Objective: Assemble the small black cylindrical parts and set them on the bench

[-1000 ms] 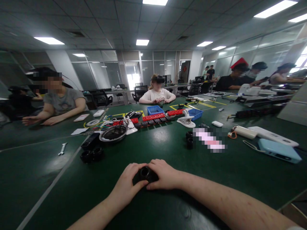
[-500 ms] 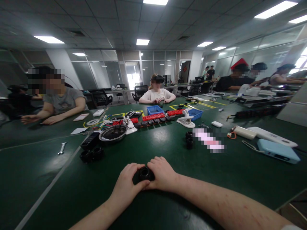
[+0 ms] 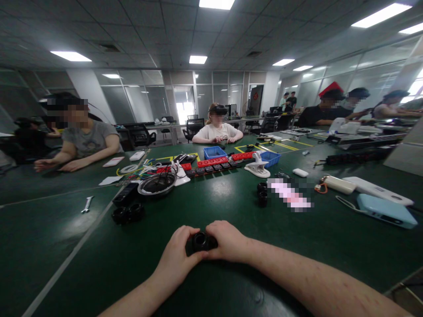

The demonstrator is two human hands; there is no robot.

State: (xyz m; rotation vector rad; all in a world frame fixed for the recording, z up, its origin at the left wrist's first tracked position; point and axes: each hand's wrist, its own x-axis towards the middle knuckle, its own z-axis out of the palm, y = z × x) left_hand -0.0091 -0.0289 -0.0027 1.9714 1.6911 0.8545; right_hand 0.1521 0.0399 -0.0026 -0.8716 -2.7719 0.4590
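Low over the green table in front of me, a glossy black round part [image 3: 200, 240] with a dark hole in its upper face sits between both hands. My left hand [image 3: 177, 250] is closed round its left side, thumb in front and fingers behind. From the right, my right hand [image 3: 228, 242] grips it, covering some of its right portion. I cannot tell whether it is one piece or two joined. Similar black parts rest on the table: a pair [image 3: 135, 212] to the left and another pair [image 3: 262, 198] ahead on the right.
A wrench [image 3: 87, 204] lies at left. Beyond my hands are a round metal dish [image 3: 157, 184], red strips [image 3: 211, 161], a white clip stand [image 3: 257, 166] and blue bins [image 3: 214, 152]. A light-blue box [image 3: 386, 210] is at right. Co-workers sit around the table.
My right hand has shifted slightly right, uncovering more of the black part's right side. My left hand still grips it. The whole view has moved a little.
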